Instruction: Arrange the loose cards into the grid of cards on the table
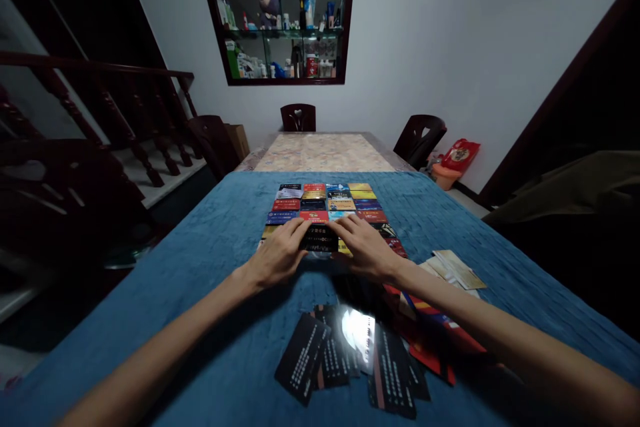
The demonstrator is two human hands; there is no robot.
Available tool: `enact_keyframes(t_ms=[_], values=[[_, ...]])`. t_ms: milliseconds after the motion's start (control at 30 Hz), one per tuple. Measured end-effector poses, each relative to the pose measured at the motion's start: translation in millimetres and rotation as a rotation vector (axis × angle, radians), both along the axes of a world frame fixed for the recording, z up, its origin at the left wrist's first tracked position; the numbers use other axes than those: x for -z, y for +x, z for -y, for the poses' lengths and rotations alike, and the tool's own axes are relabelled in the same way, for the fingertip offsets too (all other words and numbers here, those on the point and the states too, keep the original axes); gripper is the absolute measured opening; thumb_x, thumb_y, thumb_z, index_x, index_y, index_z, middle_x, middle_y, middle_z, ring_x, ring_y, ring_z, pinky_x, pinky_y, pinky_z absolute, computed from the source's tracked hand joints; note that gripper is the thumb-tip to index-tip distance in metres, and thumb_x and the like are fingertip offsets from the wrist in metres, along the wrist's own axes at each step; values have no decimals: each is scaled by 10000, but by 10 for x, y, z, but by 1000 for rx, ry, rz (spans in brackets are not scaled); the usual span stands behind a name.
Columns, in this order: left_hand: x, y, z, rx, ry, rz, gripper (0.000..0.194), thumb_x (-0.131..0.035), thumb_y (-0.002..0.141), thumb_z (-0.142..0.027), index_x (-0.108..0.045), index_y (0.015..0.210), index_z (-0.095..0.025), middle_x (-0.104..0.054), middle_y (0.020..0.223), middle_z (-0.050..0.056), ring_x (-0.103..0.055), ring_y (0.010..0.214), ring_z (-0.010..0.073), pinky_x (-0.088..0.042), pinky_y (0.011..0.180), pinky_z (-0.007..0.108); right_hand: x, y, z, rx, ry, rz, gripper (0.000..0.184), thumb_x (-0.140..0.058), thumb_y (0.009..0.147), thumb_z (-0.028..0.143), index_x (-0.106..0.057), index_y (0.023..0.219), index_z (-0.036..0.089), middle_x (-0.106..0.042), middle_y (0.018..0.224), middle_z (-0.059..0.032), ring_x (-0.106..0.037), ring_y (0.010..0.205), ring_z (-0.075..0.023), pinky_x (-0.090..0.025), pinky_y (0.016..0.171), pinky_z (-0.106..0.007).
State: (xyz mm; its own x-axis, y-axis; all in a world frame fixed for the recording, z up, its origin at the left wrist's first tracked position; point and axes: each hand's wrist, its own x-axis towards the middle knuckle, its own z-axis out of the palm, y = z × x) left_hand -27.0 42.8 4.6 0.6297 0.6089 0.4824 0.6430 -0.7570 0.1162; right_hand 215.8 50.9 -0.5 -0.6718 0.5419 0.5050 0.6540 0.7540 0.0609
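Note:
Between both hands I hold a black card (321,239) with light printing, raised over the near part of a card grid. My left hand (281,252) pinches its left end, thumb below and fingers on top. The right end is gripped the same way by my right hand (367,248). Beyond them, colourful cards lie in rows, among them a yellow card (362,194) and a red card (286,205). My hands hide part of the nearest rows. Closer to me, several loose black cards (303,357) overlap, with a shiny card (359,333) catching the light.
A blue cloth (215,267) covers the near table, and a patterned tabletop (330,150) continues behind it. Red packets (440,327) lie under my right forearm, near pale paper pieces (457,269). Dark chairs (420,140) stand around the table. A stair railing (100,67) is at left.

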Motion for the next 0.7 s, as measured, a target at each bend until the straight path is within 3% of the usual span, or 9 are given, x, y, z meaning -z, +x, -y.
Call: enact_keyframes(t_ms=[467,700], values=[[-217,-240,-1201,-108,45,-67,483,-535,830,-78,-492,1308,-135,-570,1258,165,-595,1167,288,-504,1020,449,-374,-452,-1144,222,-63,146,452,-648,866,258,-548,1279,102,-646,1153,-167,-530,1034,-302,-460,826,-387],[-288,-299,-1815,-181,14,-123,492,-590,803,-110,-505,1288,-121,-570,1242,151,-595,1131,293,-503,989,418,-441,-642,-1658,300,-90,151,430,-626,884,250,-550,1281,102,-591,1269,-186,-499,1127,-330,-461,853,-398]])
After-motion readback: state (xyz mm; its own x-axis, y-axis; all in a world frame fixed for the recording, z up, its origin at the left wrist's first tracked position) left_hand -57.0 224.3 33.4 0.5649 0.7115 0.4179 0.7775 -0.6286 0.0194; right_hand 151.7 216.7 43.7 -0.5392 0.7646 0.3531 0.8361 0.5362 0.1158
